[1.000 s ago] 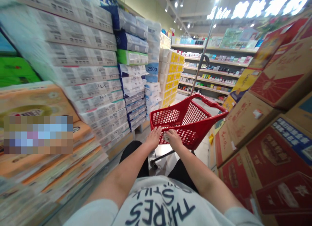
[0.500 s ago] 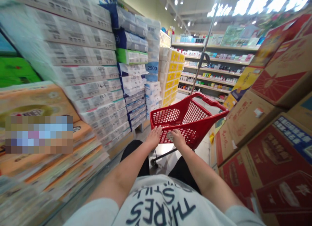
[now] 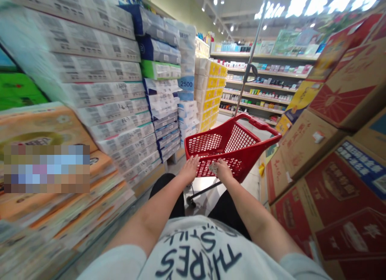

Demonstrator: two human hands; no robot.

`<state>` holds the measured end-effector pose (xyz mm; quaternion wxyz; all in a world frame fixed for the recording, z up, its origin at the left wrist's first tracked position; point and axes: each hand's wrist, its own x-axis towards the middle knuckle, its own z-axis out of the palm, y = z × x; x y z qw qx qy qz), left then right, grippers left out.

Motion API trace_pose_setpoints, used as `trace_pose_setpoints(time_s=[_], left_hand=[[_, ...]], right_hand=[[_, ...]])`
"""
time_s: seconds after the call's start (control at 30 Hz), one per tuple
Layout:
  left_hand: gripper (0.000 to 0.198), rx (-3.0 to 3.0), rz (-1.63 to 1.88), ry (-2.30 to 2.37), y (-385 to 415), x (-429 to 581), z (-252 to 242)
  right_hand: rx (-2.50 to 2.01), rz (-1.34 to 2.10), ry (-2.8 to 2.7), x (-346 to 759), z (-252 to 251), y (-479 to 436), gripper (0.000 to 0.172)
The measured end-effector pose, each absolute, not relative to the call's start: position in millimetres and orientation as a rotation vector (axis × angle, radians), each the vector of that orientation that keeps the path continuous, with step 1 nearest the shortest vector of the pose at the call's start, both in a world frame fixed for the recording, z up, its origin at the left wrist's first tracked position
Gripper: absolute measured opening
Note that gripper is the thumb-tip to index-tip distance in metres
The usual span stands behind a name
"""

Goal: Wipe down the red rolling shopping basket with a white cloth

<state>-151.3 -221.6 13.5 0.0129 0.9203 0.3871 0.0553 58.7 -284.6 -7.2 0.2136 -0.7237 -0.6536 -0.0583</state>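
Note:
A red plastic shopping cart point(image 3: 247, 159) with a perforated basket stands in front of me. My left hand point(image 3: 189, 169) lies over its near left corner, the fingers closed on the rim. My right hand point(image 3: 224, 171) is at the near side wall, its fingers pinched around a crumpled greyish cloth point(image 3: 213, 167). The cloth is against or very close to the holes of the wall; contact is not clear. The cart's dark wheel point(image 3: 190, 201) shows below the basket.
Tall stacks of wrapped tissue packs point(image 3: 117, 91) rise on the left, with orange packs point(image 3: 45, 127) nearer. Cardboard cartons point(image 3: 313, 139) line the right side. A metal pole point(image 3: 253, 46) stands behind the cart, with stocked shelves point(image 3: 271, 75) beyond.
My right hand and the cloth have shifted slightly right along the cart wall. My left hand stays at the corner, and the cart looks about the same.

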Motion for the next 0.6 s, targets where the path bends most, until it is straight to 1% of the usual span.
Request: trace_pose_setpoints(time_s=[0.13, 0.27, 0.43, 0.6], left_hand=[[0.072, 2.867, 0.226, 1.196, -220, -151, 10], [0.069, 2.839, 0.239, 1.215, -219, -149, 8], [0.068, 2.818, 0.233, 1.216, -220, -149, 10], [0.067, 2.836, 0.253, 1.208, -220, -149, 8]], right_hand=[[-1.992, -0.173, -1.78, 66, -12, -283, 0.039], [-1.976, -0.144, -1.791, 70, -13, -282, 0.033], [-1.917, -0.172, -1.773, 74, -10, -284, 0.036], [-1.881, -0.201, -1.755, 77, 2, -287, 0.035]])
